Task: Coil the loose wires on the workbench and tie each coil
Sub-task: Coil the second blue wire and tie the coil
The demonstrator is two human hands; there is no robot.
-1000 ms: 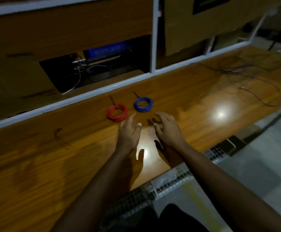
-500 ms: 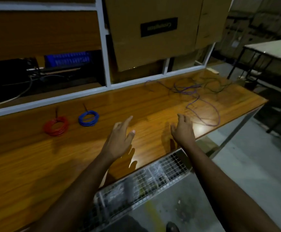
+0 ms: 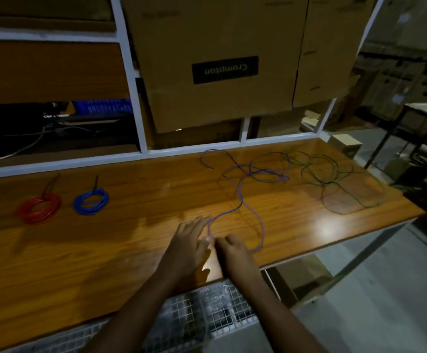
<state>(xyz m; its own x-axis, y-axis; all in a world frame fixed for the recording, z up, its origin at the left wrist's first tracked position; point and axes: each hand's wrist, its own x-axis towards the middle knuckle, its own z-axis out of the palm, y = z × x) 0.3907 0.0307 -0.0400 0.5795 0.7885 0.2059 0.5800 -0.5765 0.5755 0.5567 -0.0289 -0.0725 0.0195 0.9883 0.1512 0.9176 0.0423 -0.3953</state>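
Two coils done: red coil (image 3: 38, 208) and blue coil (image 3: 91, 201) lie side by side at the left of the workbench (image 3: 80, 250), each with a dark tail that looks like its tie.
Wire in hand: purple wire (image 3: 243, 200) runs loose from a tangle near the back rail down to the front edge, where both hands meet it.
Left hand (image 3: 189, 240): fingers stretched forward and a little spread, lying on or right by the wire; whether the thumb pinches it I cannot tell, the frame is blurred.
Right hand (image 3: 232, 250): fingers curled, seemingly pinching the wire close to the left hand.
Still waiting: dark green wire (image 3: 329, 179) sprawls at the far right, its loops touching or overlapping the purple tangle.
Risk, snag: pulling the purple wire in fast could drag the green one along or tighten a knot where the loops cross.
Risk, slip: a loose pinch could let the first turns spring open.
Risk, edge: the near loop lies close to the bench front and could slide off.
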